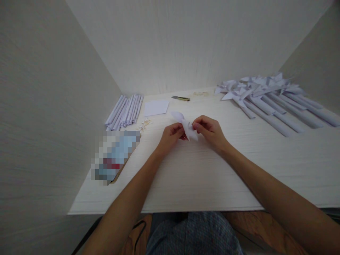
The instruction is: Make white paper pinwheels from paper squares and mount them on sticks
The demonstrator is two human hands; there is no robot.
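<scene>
Between my hands, a white paper pinwheel (189, 130) is held up over the middle of the table, its folded blades sticking out. My left hand (173, 136) is closed on it from the left, thumb and fingers gripping near its centre. The fingertips of my right hand (208, 129) are pinched together right by the pinwheel's middle on the other side. Whatever sits in that pinch is too small to make out. Behind the left hand lies a stack of white paper squares (156, 108).
Rolled paper tubes (124, 109) lie in a row at the left. Near them are short pale sticks (145, 124) and a blurred-out flat object (118, 156). A utility knife (180, 98) lies at the back. Several finished pinwheels on paper tubes (265, 95) are heaped at the right.
</scene>
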